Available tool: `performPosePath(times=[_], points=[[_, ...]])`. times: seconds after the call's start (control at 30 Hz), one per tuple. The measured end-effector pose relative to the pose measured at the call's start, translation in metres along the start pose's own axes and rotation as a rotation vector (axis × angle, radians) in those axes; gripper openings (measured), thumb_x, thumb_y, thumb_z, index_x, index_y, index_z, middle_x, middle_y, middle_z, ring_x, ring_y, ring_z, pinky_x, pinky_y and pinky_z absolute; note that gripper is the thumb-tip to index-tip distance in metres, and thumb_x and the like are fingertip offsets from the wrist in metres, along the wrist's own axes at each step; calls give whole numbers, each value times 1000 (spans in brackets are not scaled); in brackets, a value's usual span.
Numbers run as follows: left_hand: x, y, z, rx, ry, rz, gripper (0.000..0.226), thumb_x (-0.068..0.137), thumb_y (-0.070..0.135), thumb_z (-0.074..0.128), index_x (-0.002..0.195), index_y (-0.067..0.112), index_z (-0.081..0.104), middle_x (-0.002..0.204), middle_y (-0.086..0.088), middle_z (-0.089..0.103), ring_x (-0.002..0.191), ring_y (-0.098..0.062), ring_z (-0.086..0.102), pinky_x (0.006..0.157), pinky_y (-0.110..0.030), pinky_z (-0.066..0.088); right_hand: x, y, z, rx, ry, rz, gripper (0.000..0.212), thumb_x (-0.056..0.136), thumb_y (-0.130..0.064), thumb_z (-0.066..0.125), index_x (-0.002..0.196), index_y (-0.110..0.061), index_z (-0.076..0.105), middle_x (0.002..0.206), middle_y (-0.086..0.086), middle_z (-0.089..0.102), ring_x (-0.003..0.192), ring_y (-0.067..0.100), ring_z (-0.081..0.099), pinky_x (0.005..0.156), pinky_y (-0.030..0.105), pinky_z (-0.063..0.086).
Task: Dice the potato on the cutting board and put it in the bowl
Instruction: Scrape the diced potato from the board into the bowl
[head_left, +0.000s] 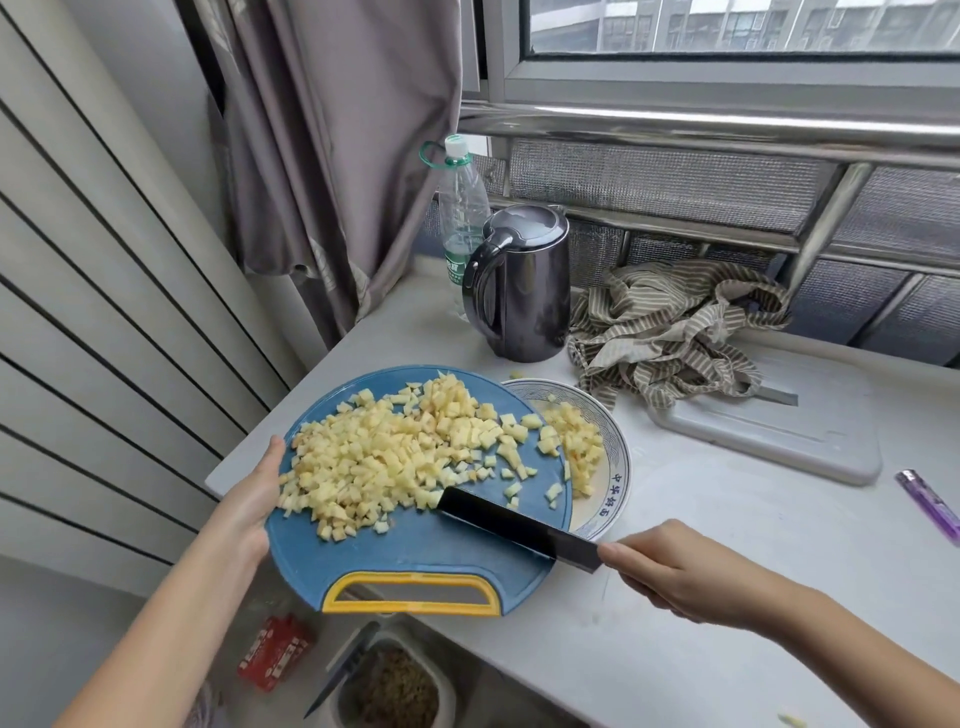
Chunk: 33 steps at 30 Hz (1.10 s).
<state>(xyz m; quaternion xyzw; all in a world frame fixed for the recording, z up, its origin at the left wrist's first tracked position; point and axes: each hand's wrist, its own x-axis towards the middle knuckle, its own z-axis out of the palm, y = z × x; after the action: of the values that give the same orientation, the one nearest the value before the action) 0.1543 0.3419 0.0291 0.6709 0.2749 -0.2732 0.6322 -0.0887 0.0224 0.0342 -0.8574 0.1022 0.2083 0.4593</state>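
left hand (254, 499): fingers clamped on board (415, 553) | right hand (670, 571): fingers wrapped round knife (519, 527) | risk: steep tilt could spill potato dice (395, 452) past bowl (618, 467) onto bench (727, 525)

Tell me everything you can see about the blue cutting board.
The cutting board is round, blue, seemingly plastic, with a yellow-rimmed handle slot at its near edge. The left hand grips its left edge, holding its right edge over the bowl. A heap of diced potato lies on it, and the right hand holds a black knife against it.
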Motion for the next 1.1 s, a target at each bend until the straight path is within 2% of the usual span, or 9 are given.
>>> performPosePath(times=[0.07,0.2,0.27,0.33,0.43,0.53,0.8,0.93,1.1], points=[[1,-1,-5,16,-20,-17,65,95,61,37,121,6,57,115,-23,62,105,-36,59,64,-43,50,1,5,-3,8,18,23,50,98,-50,42,58,-19,41,54,0,43,41,13,34,44,21,31],[4,0,-14,45,-12,-34,65,92,63,42,102,3,62,76,-21,71,83,-33,63,40,-40,54,4,13,-8,1,54,80,51,98,-51,41,61,-15,43,55,2,44,39,17,34,38,19,28],[6,0,-15,66,-15,-42,64,91,64,42,99,3,63,73,-20,71,82,-33,64,41,-40,54,6,17,-9,8,61,98,51,98,-50,40,62,-14,43,56,2,45,39,17,35,34,18,26],[9,1,-14,81,-17,-43,66,90,65,43,98,3,64,84,-22,71,85,-34,64,53,-42,58,6,23,-9,26,70,119,52,98,-51,40,61,-15,43,56,2,46,41,19,37,31,19,23],[12,6,-17,80,5,-24,71,86,68,47,106,2,65,107,-26,67,95,-38,65,84,-50,52,7,31,-11,80,107,149,54,98,-52,40,59,-14,42,52,0,45,41,19,36,34,22,24],[16,14,-17,116,11,-15,69,86,68,47,106,5,65,102,-25,69,99,-40,64,96,-56,46,7,40,-16,126,174,195,54,98,-51,40,60,-13,42,52,0,43,39,18,34,38,22,27],[21,27,-22,149,-75,-34,62,91,63,43,104,6,63,94,-24,70,91,-36,64,77,-46,52,-5,54,-32,132,293,213,53,96,-51,40,61,-12,41,48,-3,40,42,17,34,44,24,27],[21,33,-16,176,-116,-63,64,90,63,45,104,4,64,91,-25,71,70,-38,71,54,-51,58,-7,32,-29,125,193,75,49,94,-48,43,59,-14,42,49,-3,41,40,16,32,39,19,27],[24,31,-3,289,-151,-61,61,94,58,39,101,2,62,80,-23,72,61,-35,70,47,-47,56,4,14,-12,-89,-3,-127,49,89,-63,41,61,-23,47,54,-7,48,48,6,42,54,19,36]])
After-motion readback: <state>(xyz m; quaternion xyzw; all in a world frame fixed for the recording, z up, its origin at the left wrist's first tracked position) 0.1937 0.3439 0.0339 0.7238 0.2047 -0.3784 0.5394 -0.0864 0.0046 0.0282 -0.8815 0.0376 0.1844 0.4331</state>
